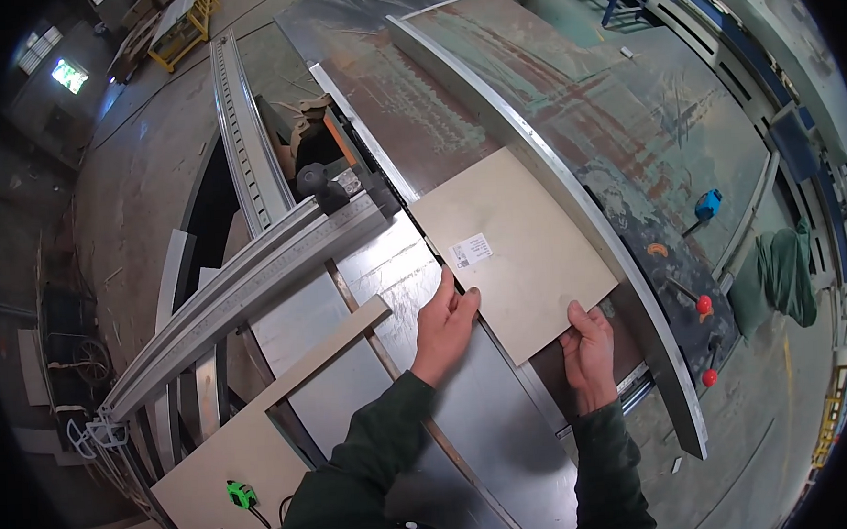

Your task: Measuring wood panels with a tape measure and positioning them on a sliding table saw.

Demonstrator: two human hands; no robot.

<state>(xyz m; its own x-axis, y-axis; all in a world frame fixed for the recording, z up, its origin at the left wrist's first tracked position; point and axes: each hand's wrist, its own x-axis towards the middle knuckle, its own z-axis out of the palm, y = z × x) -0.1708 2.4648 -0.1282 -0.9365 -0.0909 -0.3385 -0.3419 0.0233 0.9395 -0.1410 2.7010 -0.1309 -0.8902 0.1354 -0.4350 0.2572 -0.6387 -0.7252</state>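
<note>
A beige board (529, 259) with a small white label (471, 250) lies flat on the saw table, close along the metal fence (573, 199). My left hand (446, 323) is at the board's left edge, its thumb and index finger on that edge and the other fingers curled out of sight. At the near right corner my right hand (589, 350) pinches the board, thumb on top and fingers beneath. To the left, a ruled metal crosscut fence (280, 272) with a black knob (313, 179) spans the sliding table (385, 266).
A narrow beige strip (332, 351) and a larger panel (232, 456) lie at the lower left, with a green tape measure (242, 494) on the panel. Right of the fence are a blue tape measure (708, 205), red-knobbed levers (703, 305) and green cloth (778, 275).
</note>
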